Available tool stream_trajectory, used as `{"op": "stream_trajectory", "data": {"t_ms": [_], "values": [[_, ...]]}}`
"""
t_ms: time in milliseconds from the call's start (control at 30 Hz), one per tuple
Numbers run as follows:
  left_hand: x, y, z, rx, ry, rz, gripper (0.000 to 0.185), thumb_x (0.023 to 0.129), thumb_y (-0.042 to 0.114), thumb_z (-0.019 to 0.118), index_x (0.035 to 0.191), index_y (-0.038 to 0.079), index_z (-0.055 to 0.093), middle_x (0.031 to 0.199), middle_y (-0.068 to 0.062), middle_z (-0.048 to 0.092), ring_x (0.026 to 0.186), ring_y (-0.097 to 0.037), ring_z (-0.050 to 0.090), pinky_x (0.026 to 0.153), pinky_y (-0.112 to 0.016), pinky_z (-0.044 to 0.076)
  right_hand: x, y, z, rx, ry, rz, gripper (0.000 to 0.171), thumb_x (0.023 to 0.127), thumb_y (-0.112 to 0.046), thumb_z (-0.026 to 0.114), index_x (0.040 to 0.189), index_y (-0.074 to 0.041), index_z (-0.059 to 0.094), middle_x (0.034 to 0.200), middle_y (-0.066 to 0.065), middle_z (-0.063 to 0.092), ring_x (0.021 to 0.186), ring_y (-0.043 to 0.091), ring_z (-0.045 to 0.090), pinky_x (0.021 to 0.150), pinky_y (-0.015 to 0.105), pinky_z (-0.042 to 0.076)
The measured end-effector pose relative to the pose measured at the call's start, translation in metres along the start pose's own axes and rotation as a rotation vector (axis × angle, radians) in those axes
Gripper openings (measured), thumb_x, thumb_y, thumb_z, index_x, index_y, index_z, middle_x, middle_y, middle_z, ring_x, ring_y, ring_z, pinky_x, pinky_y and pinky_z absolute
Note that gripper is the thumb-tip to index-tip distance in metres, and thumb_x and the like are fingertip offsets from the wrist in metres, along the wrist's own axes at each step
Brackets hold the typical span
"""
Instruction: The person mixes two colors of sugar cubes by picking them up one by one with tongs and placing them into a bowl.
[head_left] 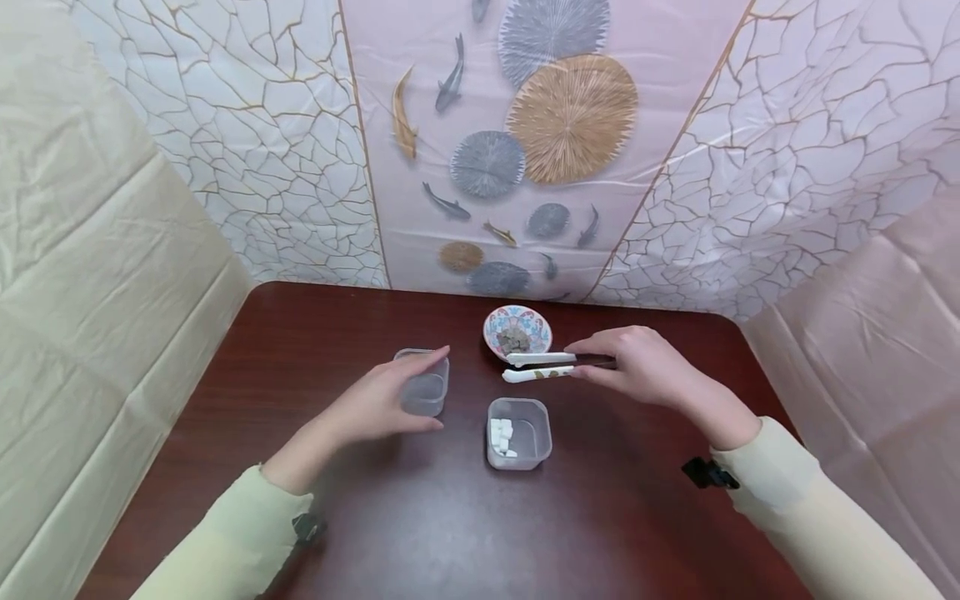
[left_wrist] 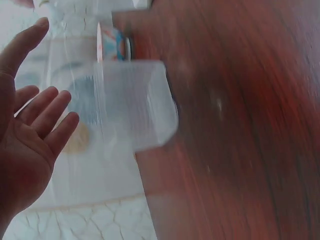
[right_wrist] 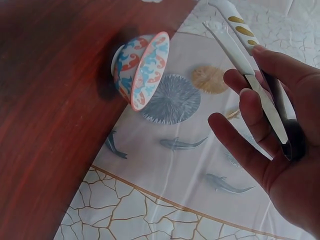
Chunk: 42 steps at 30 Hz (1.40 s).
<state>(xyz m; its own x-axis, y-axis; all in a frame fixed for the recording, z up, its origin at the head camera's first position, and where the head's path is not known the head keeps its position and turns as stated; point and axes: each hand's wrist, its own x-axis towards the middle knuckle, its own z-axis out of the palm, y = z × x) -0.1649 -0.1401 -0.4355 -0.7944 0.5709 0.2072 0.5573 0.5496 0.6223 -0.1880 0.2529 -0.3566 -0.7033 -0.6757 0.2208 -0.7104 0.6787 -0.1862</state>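
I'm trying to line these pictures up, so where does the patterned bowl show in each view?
Head: the patterned bowl is slightly right of and below centre, with the tips of the tongs at its lower edge.
Left wrist: near the top, left of centre, directly above a clear container.
Right wrist: upper part, left of centre, to the left of the tongs.
Shared landmark: the dark red tabletop, in all three.

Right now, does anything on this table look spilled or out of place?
Nothing stands out. The patterned bowl, nearer clear plastic container and farther clear plastic container all stand upright; the white cubes lie inside the nearer one, and no spill shows on the table.
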Motion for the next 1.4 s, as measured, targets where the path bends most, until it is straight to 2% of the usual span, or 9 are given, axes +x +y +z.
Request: {"op": "stream_trajectory", "data": {"t_ms": [100,333,533,800,967,1400], "values": [[0.005,0.009,0.01,0.011,-0.026,0.015,0.1,0.08,0.032,0.096,0.164,0.013,0.045,0.157,-0.011,0.057,0.144,-0.029,0.055,0.118,-0.05,0.045,-0.006,-0.006,0.0,0.007,0.0,-0.015,0.023,0.093,-0.022,0.084,0.116,-0.019,0.083,0.1,-0.007,0.079,0.082,0.008,0.07,0.072,0.041,0.057],[0.011,0.028,0.038,0.006,-0.063,0.025,0.101,0.079,0.035,0.096,0.163,0.011,0.046,0.158,-0.013,0.056,0.145,-0.03,0.054,0.119,-0.048,0.045,-0.021,-0.015,0.002,0.014,-0.005,-0.044,0.024,0.091,-0.02,0.086,0.115,-0.017,0.083,0.097,-0.01,0.077,0.079,0.007,0.07,0.069,0.039,0.058],[0.015,0.037,0.063,-0.008,-0.056,0.001,0.101,0.078,0.038,0.096,0.161,0.007,0.047,0.156,-0.013,0.058,0.143,-0.029,0.056,0.117,-0.048,0.047,-0.027,-0.019,0.007,0.017,-0.018,-0.064,0.025,0.091,-0.019,0.086,0.115,-0.015,0.082,0.099,-0.008,0.078,0.08,0.009,0.071,0.069,0.038,0.058],[0.019,0.034,0.085,-0.044,-0.039,-0.077,0.104,0.076,0.039,0.097,0.161,0.007,0.047,0.154,-0.015,0.059,0.142,-0.031,0.057,0.118,-0.049,0.046,-0.032,-0.021,0.021,-0.021,-0.031,-0.101,0.024,0.089,-0.019,0.087,0.112,-0.014,0.083,0.1,-0.005,0.08,0.085,0.009,0.074,0.07,0.037,0.06],[0.021,0.029,0.094,-0.066,-0.034,-0.08,0.105,0.076,0.038,0.098,0.162,0.008,0.046,0.156,-0.015,0.058,0.143,-0.032,0.055,0.119,-0.049,0.045,-0.032,-0.023,0.028,-0.047,-0.041,-0.114,0.024,0.088,-0.019,0.088,0.111,-0.015,0.082,0.098,-0.006,0.079,0.083,0.01,0.074,0.068,0.037,0.06],[0.024,0.02,0.105,-0.081,-0.025,-0.066,0.102,0.075,0.035,0.098,0.16,0.008,0.049,0.154,-0.014,0.059,0.142,-0.033,0.056,0.118,-0.051,0.045,-0.023,-0.029,0.037,-0.132,-0.063,-0.171,0.025,0.081,-0.017,0.093,0.102,-0.018,0.079,0.085,-0.008,0.072,0.073,0.012,0.07,0.057,0.034,0.055]]}}
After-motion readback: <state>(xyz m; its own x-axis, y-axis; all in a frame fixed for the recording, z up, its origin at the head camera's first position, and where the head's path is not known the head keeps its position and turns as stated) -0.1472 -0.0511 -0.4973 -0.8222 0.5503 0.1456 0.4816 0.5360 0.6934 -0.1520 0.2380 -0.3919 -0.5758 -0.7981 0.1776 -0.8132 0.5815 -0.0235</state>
